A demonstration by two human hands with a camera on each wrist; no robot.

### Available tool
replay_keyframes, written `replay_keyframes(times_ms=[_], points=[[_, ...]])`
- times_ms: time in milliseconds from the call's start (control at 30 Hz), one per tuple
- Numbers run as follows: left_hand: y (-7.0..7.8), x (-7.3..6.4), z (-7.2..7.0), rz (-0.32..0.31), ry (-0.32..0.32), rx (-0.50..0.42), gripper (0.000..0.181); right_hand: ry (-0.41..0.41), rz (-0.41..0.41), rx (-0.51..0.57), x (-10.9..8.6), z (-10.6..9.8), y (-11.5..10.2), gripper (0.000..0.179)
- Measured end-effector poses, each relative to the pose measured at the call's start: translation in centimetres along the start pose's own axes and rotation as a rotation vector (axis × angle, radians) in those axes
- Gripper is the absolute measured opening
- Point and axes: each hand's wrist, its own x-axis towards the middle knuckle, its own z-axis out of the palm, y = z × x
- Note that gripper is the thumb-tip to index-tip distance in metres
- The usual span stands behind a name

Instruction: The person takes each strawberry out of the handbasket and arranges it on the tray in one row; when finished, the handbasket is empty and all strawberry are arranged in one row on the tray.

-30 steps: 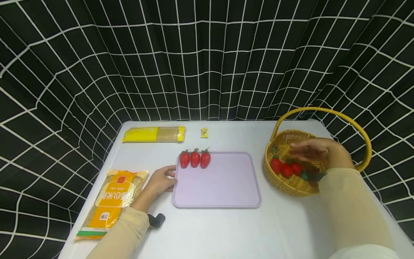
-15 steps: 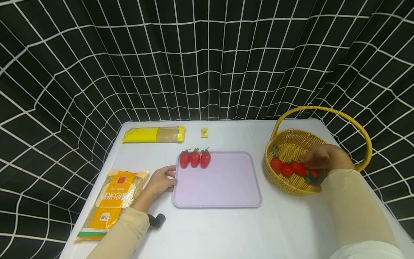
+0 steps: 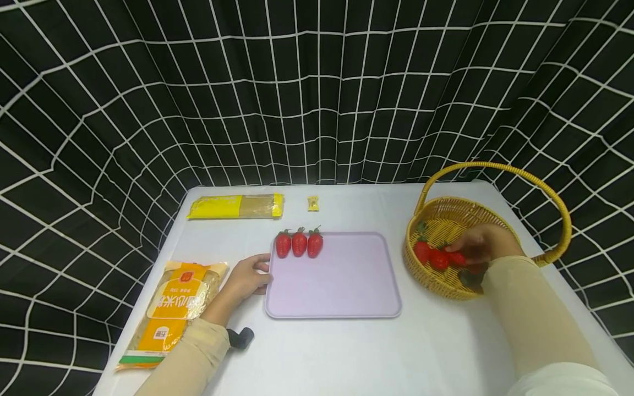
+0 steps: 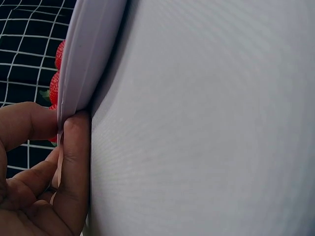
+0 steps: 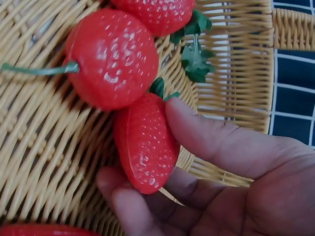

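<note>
- White table (image 3: 356, 352): open stretch along the near edge of the tray (image 3: 342, 286).
- Wicker basket (image 3: 428, 280): just beside the tray's right edge.
- Tray: bare floor right of three strawberries (image 3: 299, 243), tips pointing nearward.
- Left hand (image 3: 247, 276): thumb and finger clamped on tray's left rim.
- Right hand (image 3: 487, 242): thumb and fingers clamped on held strawberry (image 5: 146, 142).
- Held strawberry: in basket; right wrist view shows long axis near-vertical, leafy cap up, tip down.

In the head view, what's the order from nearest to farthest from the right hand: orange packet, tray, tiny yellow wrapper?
1. Tray, just left of the basket
2. Tiny yellow wrapper, beyond the tray
3. Orange packet, at the far left
</note>
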Motion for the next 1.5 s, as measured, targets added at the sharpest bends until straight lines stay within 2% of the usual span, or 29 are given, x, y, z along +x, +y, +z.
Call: replay_keyframes(times_ms=[33,133,233,400,533,633,767,967,1100,1200,1333,1500], points=[[0.0,-0.1,0.0,0.001,-0.001,-0.001,0.061,0.009,-0.02,-0.045,0.1,0.0,-0.1,0.038],[0.1,-0.2,0.1,0.0,-0.005,-0.008,0.061,0.04,-0.057,-0.042,0.4,0.2,-0.4,0.033],[0.2,-0.3,0.2,0.002,-0.008,-0.007,0.061,-0.004,-0.106,-0.037,0.8,0.3,-0.5,0.028],[0.3,-0.4,0.3,0.002,-0.009,-0.001,0.061,-0.052,-0.115,0.012,1.6,0.1,-0.6,0.023],[0.3,-0.4,0.4,0.004,-0.011,0.0,0.06,-0.075,-0.13,-0.005,1.9,-0.4,-0.8,0.016],[0.2,-0.4,0.3,0.016,-0.008,0.003,0.06,-0.088,-0.149,-0.009,1.6,-0.6,-1.4,0.014],[-0.1,-0.6,-0.2,0.008,0.003,0.023,0.06,-0.096,-0.171,-0.001,0.3,0.1,-2.5,0.014],[-0.3,-0.3,-0.7,0.001,0.012,0.029,0.061,-0.104,-0.248,-0.015,-2.5,2.2,-4.9,0.019],[-0.1,0.0,-0.8,-0.003,0.008,0.024,0.061,-0.108,-0.343,-0.104,-4.3,4.0,-6.9,0.021],[-0.1,0.1,-0.7,-0.01,0.008,0.02,0.061,-0.13,-0.394,-0.18,-4.7,6.2,-8.5,0.027],[0.0,0.1,-0.4,-0.002,0.002,0.014,0.06,-0.141,-0.404,-0.234,-3.8,9.7,-10.2,0.036],[0.0,0.0,0.0,0.002,0.006,0.014,0.061,-0.097,-0.385,-0.229,-0.9,14.2,-11.6,0.041]])
